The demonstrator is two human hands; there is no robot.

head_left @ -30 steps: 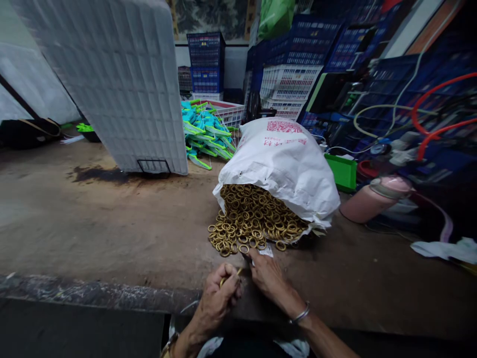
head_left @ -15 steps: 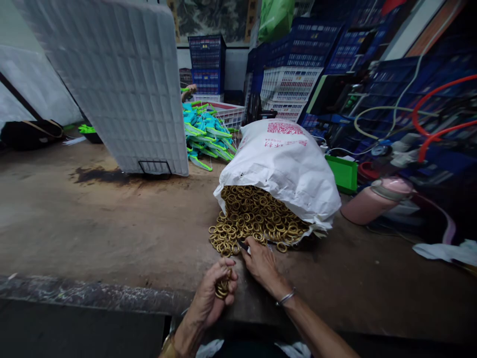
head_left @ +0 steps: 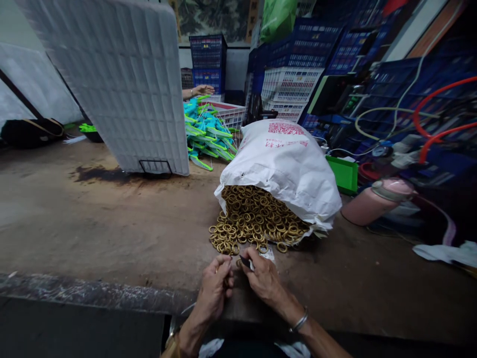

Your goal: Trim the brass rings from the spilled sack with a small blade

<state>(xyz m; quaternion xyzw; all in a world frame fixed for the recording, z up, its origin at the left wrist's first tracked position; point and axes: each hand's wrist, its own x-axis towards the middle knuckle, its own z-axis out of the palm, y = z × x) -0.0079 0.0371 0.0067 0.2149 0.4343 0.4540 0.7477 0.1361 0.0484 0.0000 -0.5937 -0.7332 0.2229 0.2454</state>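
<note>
In front of me a white woven sack (head_left: 286, 164) lies on its side, its mouth towards me. Many brass-coloured rings (head_left: 257, 219) spill from it onto the table. My left hand (head_left: 215, 283) is closed around some of these rings, mostly hidden by the fingers, with thumb and forefinger pinched. My right hand (head_left: 263, 276) grips a small tool with a dark tip (head_left: 245, 261); its kind is hard to make out. Close to that tip is a single ring (head_left: 239, 262). Both hands are close together, just short of the pile.
A tall white padded panel (head_left: 122, 89) stands on the wooden table (head_left: 93, 228) at left. Behind it lie turquoise and green pieces (head_left: 208, 132), with another person's hand (head_left: 203, 90) above. To the right are a pink bottle (head_left: 376, 201), a green tray (head_left: 342, 174) and red tubing (head_left: 425, 112).
My right hand has drawn back slightly from the pile towards my left hand. My left fingers have closed over the rings. The other person's hand has come further into view.
</note>
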